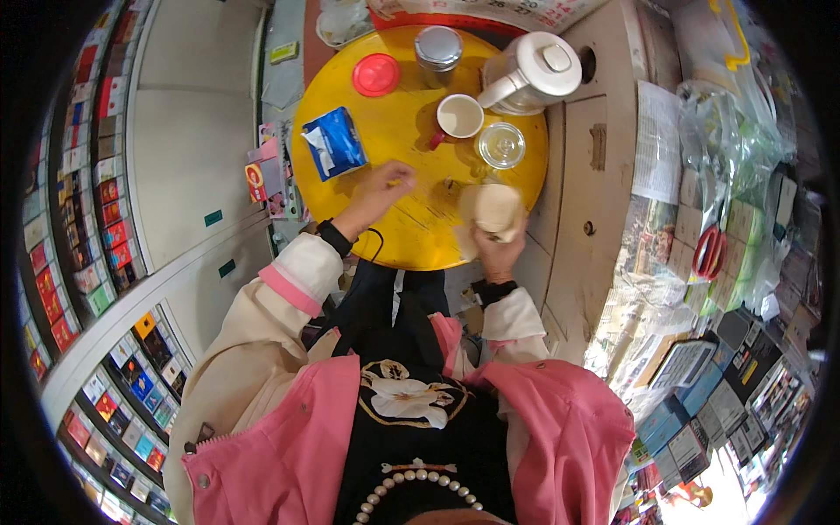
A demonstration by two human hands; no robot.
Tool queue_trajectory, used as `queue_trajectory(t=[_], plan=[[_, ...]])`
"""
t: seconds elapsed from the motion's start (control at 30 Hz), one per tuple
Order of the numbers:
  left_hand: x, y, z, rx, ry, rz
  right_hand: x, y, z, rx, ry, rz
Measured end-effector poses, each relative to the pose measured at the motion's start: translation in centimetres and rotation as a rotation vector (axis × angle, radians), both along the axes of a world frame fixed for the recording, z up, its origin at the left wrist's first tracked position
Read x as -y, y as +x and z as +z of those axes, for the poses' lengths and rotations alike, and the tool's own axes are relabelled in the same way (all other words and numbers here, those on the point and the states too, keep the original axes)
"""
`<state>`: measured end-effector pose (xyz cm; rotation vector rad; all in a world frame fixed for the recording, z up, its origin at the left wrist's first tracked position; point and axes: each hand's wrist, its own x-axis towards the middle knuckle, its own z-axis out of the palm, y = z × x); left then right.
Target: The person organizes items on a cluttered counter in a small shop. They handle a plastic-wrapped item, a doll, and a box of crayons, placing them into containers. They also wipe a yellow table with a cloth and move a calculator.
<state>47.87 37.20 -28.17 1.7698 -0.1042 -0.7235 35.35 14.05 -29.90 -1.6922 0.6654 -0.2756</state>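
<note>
While over tbl [394, 114], L hand [383, 186] aslant.

this looks like a small shop, seen from a tight corner of it. the packs [114, 188] say so most clearly: little, boxy and many-coloured, they stand in long, close rows down the left side, with more rows lower down, many alike set together as goods on display. on the right, boxes [687, 451] are piled in stacks, and clear bags [735, 131] hang over more cartons. the round yellow counter [420, 241] gives a homelier note: a jug [547, 66], a mug [460, 116] and a glass [501, 145] share it, beneath a calendar [516, 10] at the far edge.
</note>
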Motion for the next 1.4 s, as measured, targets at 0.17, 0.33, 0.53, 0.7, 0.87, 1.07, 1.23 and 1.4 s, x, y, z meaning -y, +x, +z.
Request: queue_trajectory(t=[0.17, 0.33, 0.53, 0.7, 0.87, 1.07, 1.23, 1.4], plan=[[-9.1, 4.3, -1.7, 0.602, 0.809, 0.489, 3.0, 1.0, -3.5, 0.146, 0.181, -0.289], [-12.4, 6.9, -4.7, -0.173, 0.336, 0.675, 1.9, 1.1, -5.1, 0.102, -0.069, -0.250], [-10.6, 7.3, -7.0, -0.079, 0.193, 0.549, -1.4, -2.2, -3.8, 0.061, -0.080, -0.320], [-10.8, 8.3, -7.5, -0.221, 0.224, 0.572, -7.0, -4.2, -5.8, -0.004, 0.586, -0.724], [-12.5, 7.9, -6.4, -0.213, 0.119, 0.586, -8.7, -3.8, -7.8, -0.510, -0.561, -0.046], [-19.1, 6.8, -1.7, -0.320, -0.104, 0.577, -9.1, -2.9, -7.3, -0.611, -0.680, -0.101], [-25.4, 6.2, 0.9, -0.321, -0.146, 0.703, -9.8, 1.2, -8.6, -0.661, -0.665, -0.405], [-28.9, 5.8, 1.8, -0.303, -0.129, 0.810, -12.3, 3.6, -10.1, -0.415, -0.729, -0.294]])
